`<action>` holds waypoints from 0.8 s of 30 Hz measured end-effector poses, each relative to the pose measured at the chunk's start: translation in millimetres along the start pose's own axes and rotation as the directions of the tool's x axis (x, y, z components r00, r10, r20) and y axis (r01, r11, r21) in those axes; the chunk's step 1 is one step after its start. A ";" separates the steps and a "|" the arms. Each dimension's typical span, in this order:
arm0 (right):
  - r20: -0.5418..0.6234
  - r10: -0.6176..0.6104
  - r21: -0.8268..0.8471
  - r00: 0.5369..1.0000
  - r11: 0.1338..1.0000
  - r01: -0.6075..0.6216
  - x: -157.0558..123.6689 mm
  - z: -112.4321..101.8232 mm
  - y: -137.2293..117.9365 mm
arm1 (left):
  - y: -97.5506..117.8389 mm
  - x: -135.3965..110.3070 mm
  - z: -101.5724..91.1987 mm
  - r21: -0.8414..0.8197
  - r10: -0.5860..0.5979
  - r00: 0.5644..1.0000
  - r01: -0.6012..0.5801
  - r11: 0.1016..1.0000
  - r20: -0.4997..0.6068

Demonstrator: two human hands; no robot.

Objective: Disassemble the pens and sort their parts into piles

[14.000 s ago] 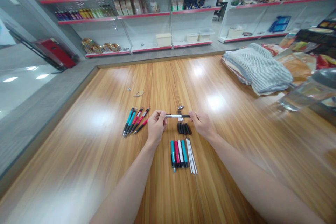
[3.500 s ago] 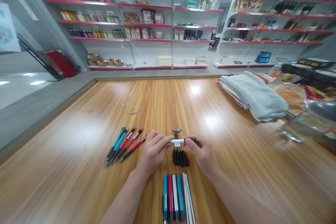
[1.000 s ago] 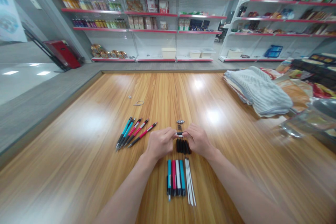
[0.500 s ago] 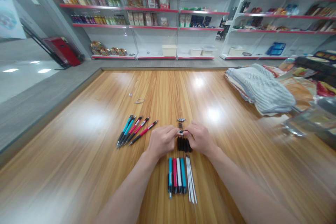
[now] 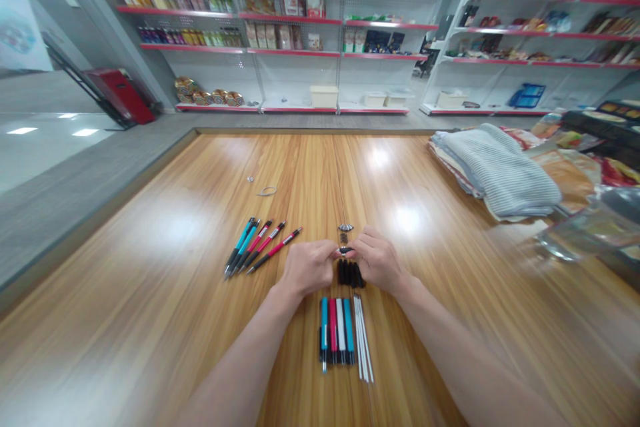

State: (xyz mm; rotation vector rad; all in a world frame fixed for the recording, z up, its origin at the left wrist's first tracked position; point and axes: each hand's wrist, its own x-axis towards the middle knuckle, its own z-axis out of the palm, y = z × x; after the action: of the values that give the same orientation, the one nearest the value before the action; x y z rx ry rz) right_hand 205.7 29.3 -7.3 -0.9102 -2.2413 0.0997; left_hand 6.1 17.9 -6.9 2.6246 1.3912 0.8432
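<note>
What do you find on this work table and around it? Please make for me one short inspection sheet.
Surface: wooden table, shiny, with light reflections.
Job's things: fanned pencils, a row of coloured pen barrels, black pen parts, thin white rods, small metal tips.
Clutter: a thin ring and a tiny round piece farther along the table.
Grippers: left hand and right hand pinch a small black piece together.
Cables: nothing seen.
Surroundings: folded grey blanket, packaged goods, red-edged shelves.
</note>
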 end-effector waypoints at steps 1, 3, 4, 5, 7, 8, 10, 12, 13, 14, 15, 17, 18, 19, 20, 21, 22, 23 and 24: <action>-0.013 0.001 0.012 1.000 1.000 0.000 0.6 0.2 0.3 | -0.2 0.0 0.6 -0.003 0.004 1.000 -0.004 1.000 -0.008; -0.034 0.013 0.048 0.999 0.999 -0.012 1.3 -0.3 0.2 | 0.3 0.7 1.1 0.012 0.035 0.999 -0.034 0.999 -0.035; -0.036 0.026 0.069 0.999 0.997 -0.024 1.4 -0.9 -0.2 | 0.8 1.5 0.8 0.030 0.056 0.997 -0.054 0.998 -0.050; -0.034 0.044 0.089 0.998 0.995 -0.041 1.4 -1.7 -0.9 | 1.4 2.5 0.3 0.054 0.075 0.995 -0.072 0.996 -0.064; -0.023 0.088 0.107 0.996 0.991 -0.085 0.8 -3.1 -2.7 | 2.7 4.5 -1.1 0.102 0.099 0.992 -0.091 0.991 -0.083; -0.015 0.116 0.104 0.993 0.988 -0.113 0.4 -3.5 -3.7 | 3.1 5.2 -1.7 0.121 0.102 0.991 -0.091 0.988 -0.089; -0.008 0.170 0.083 0.985 0.982 -0.169 -0.3 -2.8 -5.1 | 3.6 5.8 -2.1 0.146 0.099 0.991 -0.085 0.986 -0.092; -0.004 0.196 0.063 0.980 0.979 -0.196 -0.3 -0.5 -5.7 | 3.6 5.1 -1.5 0.146 0.085 0.993 -0.072 0.987 -0.079; -0.006 0.193 0.060 0.981 0.979 -0.192 -0.1 1.0 -5.6 | 3.5 4.4 -1.0 0.136 0.073 0.995 -0.063 0.989 -0.067; -0.010 0.178 0.061 0.984 0.982 -0.178 0.3 2.6 -5.3 | 3.4 3.6 -0.5 0.122 0.059 0.997 -0.051 0.991 -0.055; -0.017 0.155 0.064 0.988 0.986 -0.154 0.8 4.1 -4.8 | 3.3 2.9 -0.2 0.105 0.040 0.998 -0.035 0.994 -0.045; -0.033 0.104 0.069 0.994 0.992 -0.101 2.0 6.4 -3.9 | 3.2 1.7 -0.2 0.077 -0.006 1.000 0.008 0.997 -0.028; -0.040 0.081 0.068 0.996 0.995 -0.078 2.6 7.1 -3.6 | 3.4 1.4 -0.5 0.068 -0.030 0.999 0.031 0.997 -0.020; -0.045 0.062 0.066 0.997 0.996 -0.059 3.3 7.5 -3.4 | 3.7 1.2 -1.0 0.061 -0.051 0.999 0.051 0.997 -0.011; -0.048 0.048 0.063 0.998 0.997 -0.045 3.9 7.6 -3.4 | 4.1 1.1 -1.5 0.055 -0.065 0.998 0.065 0.996 0.000; -0.050 0.036 0.058 0.998 0.998 -0.033 4.4 7.3 -3.5 | 4.7 1.2 -1.9 0.050 -0.075 0.997 0.075 0.996 0.009; -0.051 0.029 0.055 0.998 0.998 -0.026 4.8 6.7 -3.7 | 5.4 1.4 -2.0 0.045 -0.081 0.997 0.080 0.996 0.013; -0.053 0.027 0.055 0.998 0.998 -0.024 5.1 5.8 -3.9 | 6.1 1.8 -2.0 0.041 -0.085 0.996 0.084 0.996 0.011; -0.056 0.033 0.060 0.998 0.998 -0.030 5.2 4.7 -4.0 | 6.8 2.4 -1.8 0.041 -0.086 0.996 0.085 0.996 0.001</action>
State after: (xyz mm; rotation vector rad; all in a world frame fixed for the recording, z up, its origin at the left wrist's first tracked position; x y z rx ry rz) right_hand 197.7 30.5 -6.5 -0.9057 -2.1603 0.1515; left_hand 11.4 15.3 -2.4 2.5728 1.5235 0.8092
